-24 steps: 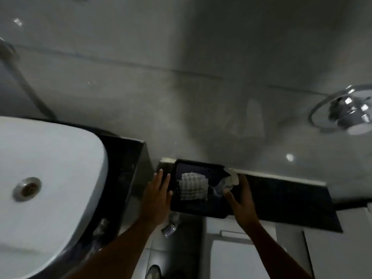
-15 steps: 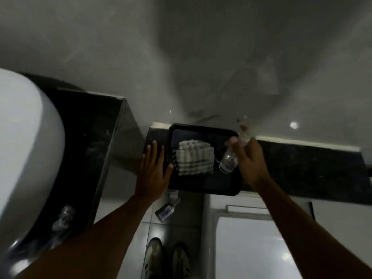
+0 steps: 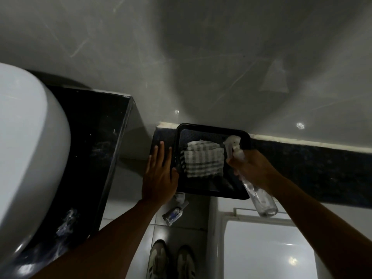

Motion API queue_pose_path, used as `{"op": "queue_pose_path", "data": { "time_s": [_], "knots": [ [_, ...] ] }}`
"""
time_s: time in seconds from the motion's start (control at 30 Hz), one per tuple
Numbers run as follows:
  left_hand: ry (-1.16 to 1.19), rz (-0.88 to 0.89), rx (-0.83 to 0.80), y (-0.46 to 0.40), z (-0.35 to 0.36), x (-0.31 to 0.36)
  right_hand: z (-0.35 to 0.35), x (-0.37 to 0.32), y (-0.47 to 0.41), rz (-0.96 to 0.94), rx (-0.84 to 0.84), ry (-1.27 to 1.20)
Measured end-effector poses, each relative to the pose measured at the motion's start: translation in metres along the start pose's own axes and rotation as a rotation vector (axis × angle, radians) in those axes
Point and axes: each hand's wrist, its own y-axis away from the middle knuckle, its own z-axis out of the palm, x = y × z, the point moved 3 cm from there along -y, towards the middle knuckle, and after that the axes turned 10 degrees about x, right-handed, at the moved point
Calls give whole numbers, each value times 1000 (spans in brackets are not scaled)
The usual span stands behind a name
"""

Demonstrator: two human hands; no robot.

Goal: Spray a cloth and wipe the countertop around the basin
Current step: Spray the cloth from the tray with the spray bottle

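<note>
Right hand (image 3: pixel 254 168) gripping spray bottle (image 3: pixel 259 195), nozzle aimed at cloth (image 3: pixel 203 159) between hands; left hand (image 3: pixel 161 174) flat, fingers spread, likely steadying tray (image 3: pixel 213 195).

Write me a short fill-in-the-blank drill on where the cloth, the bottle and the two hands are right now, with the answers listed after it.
1. The folded checked cloth lies inside the black ____.
2. The clear spray bottle is held in the ____ hand.
3. The left hand lies flat at the ____ edge of the tray.
4. The white basin sits on a ____ countertop.

Missing words: tray; right; left; black
</note>
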Motion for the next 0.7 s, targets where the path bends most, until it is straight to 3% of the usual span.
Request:
{"op": "queue_pose_path", "data": {
  "time_s": [0.23, 0.6, 0.7],
  "knots": [
    [5, -5, 4, 0, -1, 3, 9, -2, -3, -6, -117, 157],
    [-10, -3, 11, 0, -1, 3, 16, -8, -3, -131, -59, 227],
    [-5, -2, 17, 0, -2, 3, 11, -7, -1, -95, 21, 136]
  ]
}}
